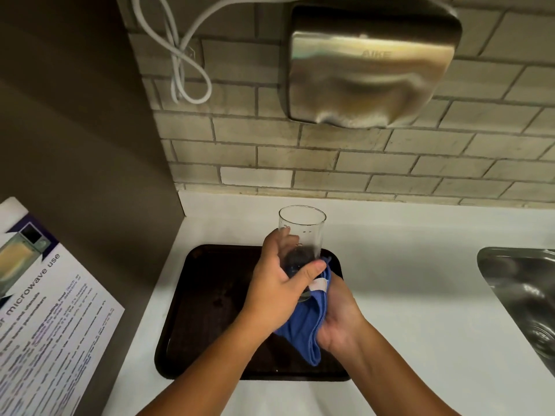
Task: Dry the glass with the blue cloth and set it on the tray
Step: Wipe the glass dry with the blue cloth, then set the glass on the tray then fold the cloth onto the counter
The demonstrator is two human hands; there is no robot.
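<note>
A clear drinking glass (303,226) is held upright and slightly tilted above the dark brown tray (207,295), which lies on the white counter. My left hand (276,289) wraps around the glass's lower half, thumb across the front. My right hand (339,313) holds the blue cloth (303,328) pressed against the glass's base and right side. The cloth hangs down below both hands, over the tray. The bottom of the glass is partly hidden by my fingers and the cloth.
A steel sink (522,292) is set into the counter at the right. A metal hand dryer (369,67) hangs on the tiled wall above, with a white cable (180,55) to its left. A dark panel with a microwave-use notice (45,310) stands on the left.
</note>
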